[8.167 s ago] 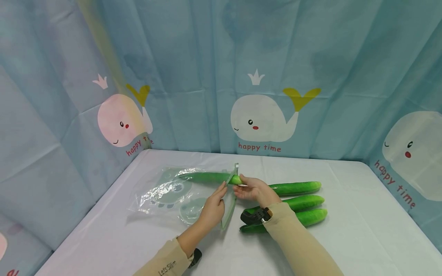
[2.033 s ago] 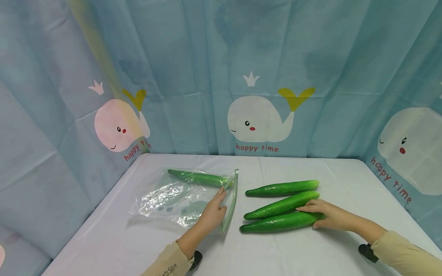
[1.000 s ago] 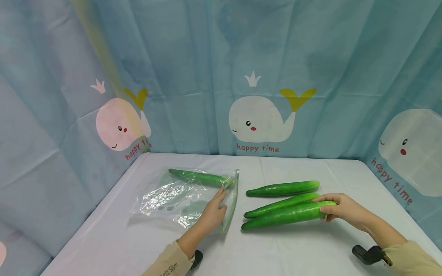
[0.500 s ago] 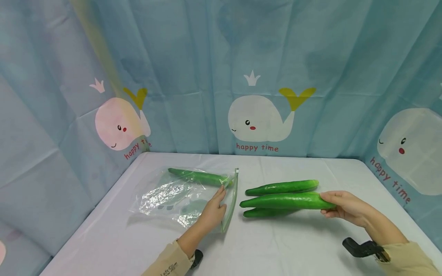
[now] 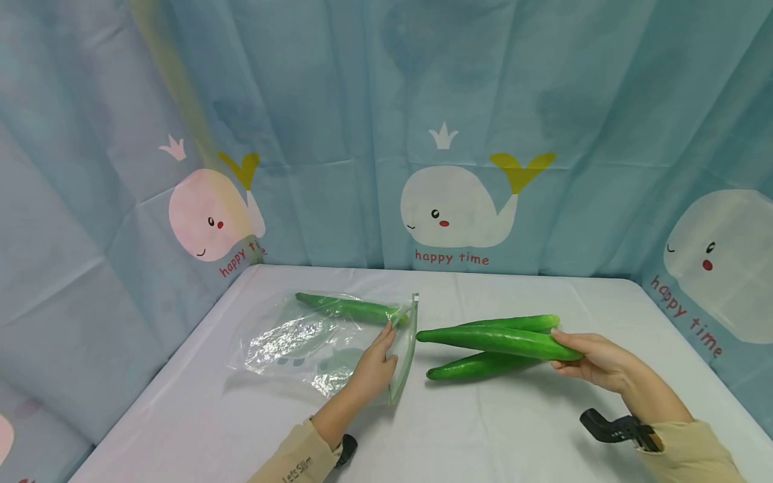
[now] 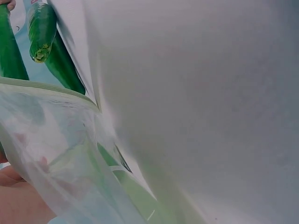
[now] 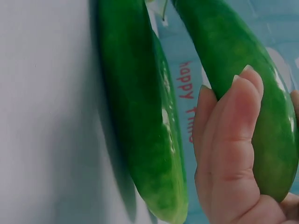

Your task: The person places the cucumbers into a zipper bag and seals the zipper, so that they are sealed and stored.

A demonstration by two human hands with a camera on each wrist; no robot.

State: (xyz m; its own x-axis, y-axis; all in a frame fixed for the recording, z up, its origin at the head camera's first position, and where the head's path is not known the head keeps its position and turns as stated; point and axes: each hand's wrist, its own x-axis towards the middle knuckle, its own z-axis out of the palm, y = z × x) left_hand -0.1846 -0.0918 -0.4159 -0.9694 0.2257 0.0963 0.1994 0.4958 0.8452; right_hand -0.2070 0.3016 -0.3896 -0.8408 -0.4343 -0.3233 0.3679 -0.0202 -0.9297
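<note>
My right hand (image 5: 598,359) grips a long green cucumber (image 5: 495,340) by its thick end, its thin end pointing left at the mouth of a clear zip bag (image 5: 272,349). In the right wrist view, fingers and thumb wrap that cucumber (image 7: 229,42). Under it on the table lie two more cucumbers, one nearer (image 5: 477,366) and one farther back (image 5: 537,322), both partly hidden. The left hand (image 5: 371,369) rests with straight fingers on the bag near its green-edged mouth. Inside the bag lies another cucumber (image 5: 344,307), its pale end near the mouth.
A white-covered table (image 5: 483,436) carries everything. Behind it and at both sides hangs a blue curtain (image 5: 326,201) with whale prints. Black straps with camera mounts (image 5: 616,428) sit at the wrists by the beige sleeves.
The right hand has moved from the nearest cucumber's thick end, gripped it, raised it and carried it back and left over the others. Earlier a cucumber was being slid into the bag. The left hand stays.
</note>
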